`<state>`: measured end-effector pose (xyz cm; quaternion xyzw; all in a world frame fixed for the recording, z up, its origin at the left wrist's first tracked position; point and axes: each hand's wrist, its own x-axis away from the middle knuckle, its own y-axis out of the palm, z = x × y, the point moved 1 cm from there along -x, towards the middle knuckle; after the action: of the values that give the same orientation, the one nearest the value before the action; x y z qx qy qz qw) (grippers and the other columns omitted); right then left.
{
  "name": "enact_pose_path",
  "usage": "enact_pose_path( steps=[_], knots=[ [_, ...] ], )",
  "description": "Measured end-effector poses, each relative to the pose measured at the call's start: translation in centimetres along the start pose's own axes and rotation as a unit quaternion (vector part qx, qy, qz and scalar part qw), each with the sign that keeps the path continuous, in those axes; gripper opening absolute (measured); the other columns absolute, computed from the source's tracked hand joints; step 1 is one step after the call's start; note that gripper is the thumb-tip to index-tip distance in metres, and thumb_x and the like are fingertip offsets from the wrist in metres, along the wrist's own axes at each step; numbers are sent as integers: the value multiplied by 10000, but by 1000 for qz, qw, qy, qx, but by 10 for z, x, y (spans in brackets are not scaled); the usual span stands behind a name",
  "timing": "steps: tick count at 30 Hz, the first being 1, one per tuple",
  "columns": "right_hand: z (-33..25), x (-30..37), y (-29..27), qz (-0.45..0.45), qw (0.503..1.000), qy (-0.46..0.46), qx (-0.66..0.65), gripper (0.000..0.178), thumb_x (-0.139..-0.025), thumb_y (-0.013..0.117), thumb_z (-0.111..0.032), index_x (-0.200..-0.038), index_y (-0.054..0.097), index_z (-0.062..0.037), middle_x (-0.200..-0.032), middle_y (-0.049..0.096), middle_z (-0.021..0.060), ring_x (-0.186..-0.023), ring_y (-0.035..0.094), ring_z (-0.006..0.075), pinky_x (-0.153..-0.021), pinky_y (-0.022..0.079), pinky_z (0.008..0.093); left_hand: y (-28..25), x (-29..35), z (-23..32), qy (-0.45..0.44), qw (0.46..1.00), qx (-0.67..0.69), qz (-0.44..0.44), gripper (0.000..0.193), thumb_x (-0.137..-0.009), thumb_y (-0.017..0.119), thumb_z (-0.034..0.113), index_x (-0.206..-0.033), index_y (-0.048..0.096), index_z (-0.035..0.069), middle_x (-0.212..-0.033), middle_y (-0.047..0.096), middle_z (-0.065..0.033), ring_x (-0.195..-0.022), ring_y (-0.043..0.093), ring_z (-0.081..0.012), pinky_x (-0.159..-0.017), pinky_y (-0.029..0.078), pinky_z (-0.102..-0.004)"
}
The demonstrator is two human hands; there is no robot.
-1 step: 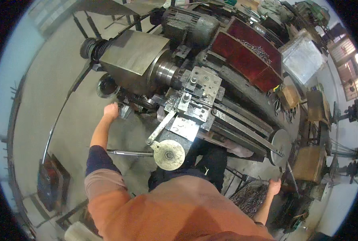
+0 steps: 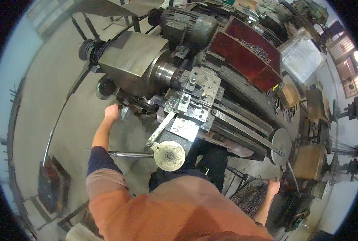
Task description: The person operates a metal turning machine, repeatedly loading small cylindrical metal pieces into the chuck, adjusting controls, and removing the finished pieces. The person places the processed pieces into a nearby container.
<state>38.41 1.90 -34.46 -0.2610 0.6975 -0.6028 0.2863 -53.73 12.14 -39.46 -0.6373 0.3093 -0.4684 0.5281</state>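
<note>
In front of me stands a worn metal lathe, its boxy headstock [image 2: 132,52] at the left and a shiny cylindrical spindle [image 2: 165,74] beside it. My left hand [image 2: 111,111] is closed at the machine's left front, next to a small grey metal piece [image 2: 124,113]; what lies inside the fingers is hidden. Low at the right end, my right hand [image 2: 273,186] is closed below a large round disc [image 2: 281,145], near a slanted rod [image 2: 292,176]. Its grip is too small to make out. Between my arms are the tool slide [image 2: 205,82], a flat lever [image 2: 161,128] and a brass-coloured disc [image 2: 169,155].
Behind the lathe are a motor [image 2: 189,26] and a dark red tray [image 2: 237,48] holding small metal pieces. A metal rod [image 2: 132,154] sticks out leftward from the brass-coloured disc. A heap of metal pieces [image 2: 249,197] lies near my right forearm, and a cardboard box [image 2: 288,95] stands farther right.
</note>
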Motion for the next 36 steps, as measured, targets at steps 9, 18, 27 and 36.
enact_pose_path(
  steps=[9,18,27,36],
  knots=[
    [-91,38,-102,-11,999,-7,-39,367,-655,599,-287,-934,664,-57,-853,636,188,-860,594,347,-766,457,388,69,-38,9,-13,996,83,9,307,-776,511,234,-966,505,-8,-949,606,-213,-903,581,-379,-785,469,-447],
    [-337,0,-173,0,865,-437,-245,372,-634,595,-112,-992,639,-24,-965,639,161,-919,605,248,-835,437,329,28,8,-21,-9,998,40,41,311,-789,557,301,-977,542,54,-904,624,-170,-848,605,-333,-717,482,-444],
    [-599,183,-179,-205,645,-709,-199,310,-577,580,-233,-818,685,-68,-784,641,165,-750,618,297,-709,483,328,-154,147,-199,-158,905,-63,389,390,-868,438,405,-1022,621,97,-887,630,-168,-832,601,-345,-721,476,-425],
    [-628,198,-138,-161,677,-701,-154,215,-543,585,-203,-621,632,-8,-612,586,189,-599,599,341,-640,493,388,-115,239,-31,-335,894,75,288,416,-847,455,476,-841,612,91,-776,621,-176,-756,601,-370,-649,459,-465]
  ],
)
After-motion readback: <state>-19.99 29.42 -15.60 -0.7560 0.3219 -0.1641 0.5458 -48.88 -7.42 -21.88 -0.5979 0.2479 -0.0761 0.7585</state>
